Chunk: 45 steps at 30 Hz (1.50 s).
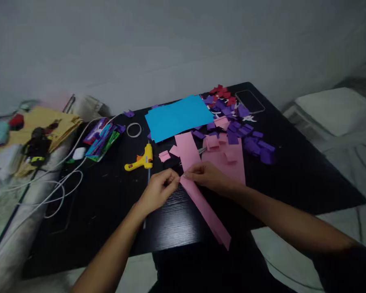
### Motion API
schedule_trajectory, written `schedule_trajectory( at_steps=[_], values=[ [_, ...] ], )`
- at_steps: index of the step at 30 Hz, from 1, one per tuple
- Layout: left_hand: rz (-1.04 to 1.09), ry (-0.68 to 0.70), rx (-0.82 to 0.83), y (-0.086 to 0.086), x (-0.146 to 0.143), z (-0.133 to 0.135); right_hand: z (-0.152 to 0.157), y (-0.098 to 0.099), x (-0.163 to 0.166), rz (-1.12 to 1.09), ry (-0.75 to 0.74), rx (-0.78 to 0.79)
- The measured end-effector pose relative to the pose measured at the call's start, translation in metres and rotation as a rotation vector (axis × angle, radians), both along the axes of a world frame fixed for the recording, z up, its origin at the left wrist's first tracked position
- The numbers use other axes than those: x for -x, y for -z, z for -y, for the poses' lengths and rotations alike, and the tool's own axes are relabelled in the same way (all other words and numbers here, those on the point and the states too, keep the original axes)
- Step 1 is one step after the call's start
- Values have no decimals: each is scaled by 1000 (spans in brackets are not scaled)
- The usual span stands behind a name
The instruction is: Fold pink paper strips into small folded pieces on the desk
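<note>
Between my two hands is a long folded strip of pink paper [205, 207], its near end reaching past the table's front edge. My left hand [161, 189] pinches the strip's far end at its left corner. My right hand [207, 175] grips the same end from the right, fingers closed on it. Just beyond lies a flat pink paper strip [187, 150]. Under and beside my right forearm is a pink sheet [238, 167] with small folded pink pieces [212, 142] on it. Scissors [202, 150] show partly between the pink papers.
A yellow glue gun [144, 158] lies left of my hands on the black table [110, 215]. Blue sheets [179, 118] are stacked at the back. Purple folded pieces [259, 148] and red pieces [222, 93] lie right. White cables [62, 185] and a tape ring [133, 130] are left.
</note>
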State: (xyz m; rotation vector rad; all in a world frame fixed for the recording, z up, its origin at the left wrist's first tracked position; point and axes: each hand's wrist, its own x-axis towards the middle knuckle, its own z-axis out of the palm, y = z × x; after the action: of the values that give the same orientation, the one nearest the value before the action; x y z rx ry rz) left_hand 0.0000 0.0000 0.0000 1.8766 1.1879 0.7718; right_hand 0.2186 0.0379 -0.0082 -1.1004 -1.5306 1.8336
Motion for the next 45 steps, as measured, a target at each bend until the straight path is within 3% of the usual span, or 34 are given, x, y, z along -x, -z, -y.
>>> schedule_trajectory(
  at_steps=[4, 8, 13, 20, 30, 39, 45],
  values=[
    [10, -14, -27, -3, -1, 0, 3, -6, 0, -16, 10, 0],
    [54, -58, -40, -3, 0, 0, 3, -10, -2, -57, -83, 18],
    [66, -101, -46, -3, 1, -1, 2, -2, -3, -125, -127, -16],
    [43, -124, 31, -3, 2, -1, 3, 0, -1, -81, -68, -58],
    [152, -164, 111, 1, -14, 2, 7, 7, 7, 17, -133, -73],
    [273, -365, 150, -6, 1, -4, 4, -8, 1, -54, -208, -21],
    [256, -321, 210, -21, 21, -6, -3, -19, -15, -17, -380, -45]
  ],
)
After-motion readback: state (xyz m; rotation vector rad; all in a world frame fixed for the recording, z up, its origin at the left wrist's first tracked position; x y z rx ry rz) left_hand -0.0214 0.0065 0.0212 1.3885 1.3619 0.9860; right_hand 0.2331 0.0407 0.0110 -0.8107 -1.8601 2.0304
